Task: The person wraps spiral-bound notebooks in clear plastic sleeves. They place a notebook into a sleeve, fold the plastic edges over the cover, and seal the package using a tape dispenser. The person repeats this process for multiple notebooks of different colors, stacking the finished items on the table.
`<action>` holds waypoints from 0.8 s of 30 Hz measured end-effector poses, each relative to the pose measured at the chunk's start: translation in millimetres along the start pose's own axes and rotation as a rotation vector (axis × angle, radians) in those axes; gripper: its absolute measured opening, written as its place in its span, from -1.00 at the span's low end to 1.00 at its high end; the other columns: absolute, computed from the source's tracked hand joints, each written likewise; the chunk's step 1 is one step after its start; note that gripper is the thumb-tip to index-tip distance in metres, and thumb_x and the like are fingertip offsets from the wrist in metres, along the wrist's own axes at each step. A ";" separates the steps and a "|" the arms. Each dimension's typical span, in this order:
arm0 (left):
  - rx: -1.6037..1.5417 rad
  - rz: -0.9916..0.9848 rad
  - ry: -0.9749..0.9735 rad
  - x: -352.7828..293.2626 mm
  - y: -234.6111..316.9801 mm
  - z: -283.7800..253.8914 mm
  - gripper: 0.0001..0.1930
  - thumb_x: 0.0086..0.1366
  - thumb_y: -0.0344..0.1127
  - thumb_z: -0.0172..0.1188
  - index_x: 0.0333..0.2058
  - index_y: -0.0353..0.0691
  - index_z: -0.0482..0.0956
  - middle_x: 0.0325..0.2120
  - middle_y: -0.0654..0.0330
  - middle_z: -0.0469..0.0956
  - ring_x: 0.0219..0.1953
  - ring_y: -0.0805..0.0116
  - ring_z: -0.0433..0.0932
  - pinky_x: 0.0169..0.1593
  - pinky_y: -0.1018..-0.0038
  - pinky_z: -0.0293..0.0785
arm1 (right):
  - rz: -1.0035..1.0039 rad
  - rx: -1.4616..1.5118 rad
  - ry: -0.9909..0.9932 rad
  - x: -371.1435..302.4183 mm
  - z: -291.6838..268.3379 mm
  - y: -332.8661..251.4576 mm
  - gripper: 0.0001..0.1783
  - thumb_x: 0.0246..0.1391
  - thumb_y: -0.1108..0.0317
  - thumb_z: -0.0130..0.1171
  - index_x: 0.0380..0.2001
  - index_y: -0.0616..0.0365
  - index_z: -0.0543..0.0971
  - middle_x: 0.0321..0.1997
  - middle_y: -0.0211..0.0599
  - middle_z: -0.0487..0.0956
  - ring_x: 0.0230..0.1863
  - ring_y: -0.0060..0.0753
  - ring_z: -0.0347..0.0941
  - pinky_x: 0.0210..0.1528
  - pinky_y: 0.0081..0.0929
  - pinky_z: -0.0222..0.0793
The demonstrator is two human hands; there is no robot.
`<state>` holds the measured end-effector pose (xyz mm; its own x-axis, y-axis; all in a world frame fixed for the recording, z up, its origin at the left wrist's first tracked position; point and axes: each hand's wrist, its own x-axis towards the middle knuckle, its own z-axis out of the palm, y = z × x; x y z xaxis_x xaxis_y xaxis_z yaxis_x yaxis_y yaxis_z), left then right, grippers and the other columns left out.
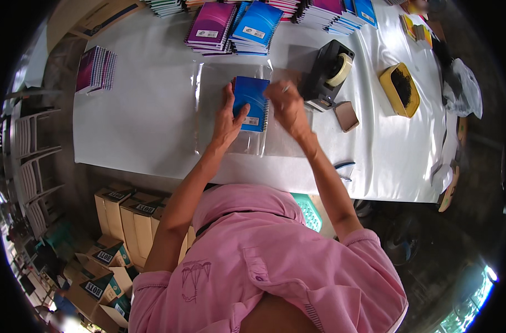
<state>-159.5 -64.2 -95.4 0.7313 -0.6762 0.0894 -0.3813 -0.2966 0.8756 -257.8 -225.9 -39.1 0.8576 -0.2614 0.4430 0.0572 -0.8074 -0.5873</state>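
A blue spiral notebook (252, 89), its wire binding along the right side, lies upright over a clear plastic sheet (214, 77) on the table. My left hand (228, 121) grips it from the left, thumb across the cover and fingers along the left edge; whether more notebooks lie beneath it I cannot tell. At its upper right side, my right hand (287, 105) is closed with the fingers curled in. Motion smears those fingertips, and whatever they hold is hidden. Just right of that hand stands a black tape dispenser (323, 69) with a roll of clear tape.
Purple notebooks (211, 22) and blue notebooks (258, 23) stand stacked at the back; another purple stack (89, 72) is at left. Rightward are a small brown box (347, 116), a yellow container (393, 89) and blue-handled cutters (344, 165). Cardboard boxes (136, 219) stand below the table.
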 end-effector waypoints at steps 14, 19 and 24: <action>0.424 -0.200 -0.092 -85.6 -63.4 -78.8 -0.26 0.31 -0.46 0.03 0.37 -0.15 -0.16 0.36 0.03 0.02 0.24 0.00 0.30 0.29 0.19 0.20 | 0.076 -0.211 -0.157 -38.6 33.5 -48.6 -0.57 -0.15 0.68 0.00 -0.14 0.20 0.58 0.01 -0.27 0.48 0.05 -0.19 0.38 0.12 -0.25 0.26; -0.425 -0.282 0.319 -70.9 9.1 -74.3 -0.31 0.24 -0.67 -0.05 0.34 -0.21 0.01 0.27 0.06 0.23 0.06 0.11 0.52 0.05 0.47 0.46 | 0.253 -0.052 -0.146 -35.6 38.3 -56.2 -0.74 -0.04 0.62 0.04 -0.24 0.32 0.57 -0.01 -0.19 0.48 -0.02 -0.06 0.40 -0.04 -0.28 0.37; -0.260 -0.194 -0.130 -68.9 34.4 -59.7 -0.36 0.24 -0.65 0.00 0.30 -0.30 0.10 0.15 0.03 0.42 0.09 0.22 0.50 0.03 0.49 0.45 | 0.576 0.286 -0.099 -11.1 50.9 -62.9 -0.81 0.07 0.39 0.18 -0.47 0.34 0.59 -0.12 -0.19 0.52 -0.05 -0.09 0.45 -0.05 -0.27 0.41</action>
<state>-189.2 12.5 -43.1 0.6918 -0.7089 -0.1374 -0.0726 -0.2576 0.9635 -244.8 -145.3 -41.5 0.8338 -0.5494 -0.0538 -0.3042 -0.3761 -0.8752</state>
